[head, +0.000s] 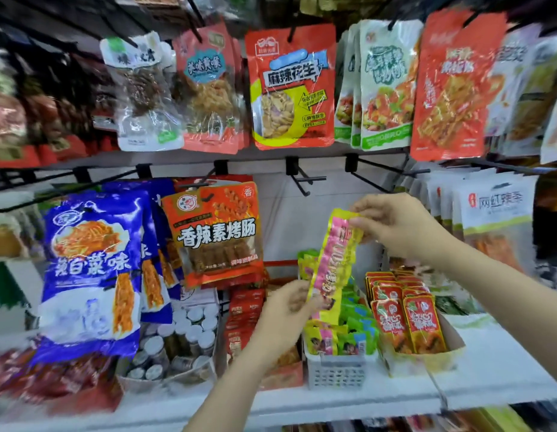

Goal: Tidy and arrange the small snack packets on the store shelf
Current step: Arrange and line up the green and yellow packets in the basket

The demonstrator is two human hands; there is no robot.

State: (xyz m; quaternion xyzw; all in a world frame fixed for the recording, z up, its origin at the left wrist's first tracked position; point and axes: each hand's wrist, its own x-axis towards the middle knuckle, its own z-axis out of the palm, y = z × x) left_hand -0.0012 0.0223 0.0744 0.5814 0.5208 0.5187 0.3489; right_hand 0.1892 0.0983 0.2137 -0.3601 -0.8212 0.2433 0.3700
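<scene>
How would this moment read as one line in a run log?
right hand: pinches top of yellow-pink packet strip | left hand: holds its lower end | strip: above white basket

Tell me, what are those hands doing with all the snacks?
A person is tidying a shop shelf. Both hands hold one long yellow and pink snack packet up in front of the shelf: the right hand pinches its top end and the left hand holds its bottom end. Just below sits a white basket with more yellow and green packets in it. Beside that is a box of red packets standing in rows. The long packet is not yet put away.
</scene>
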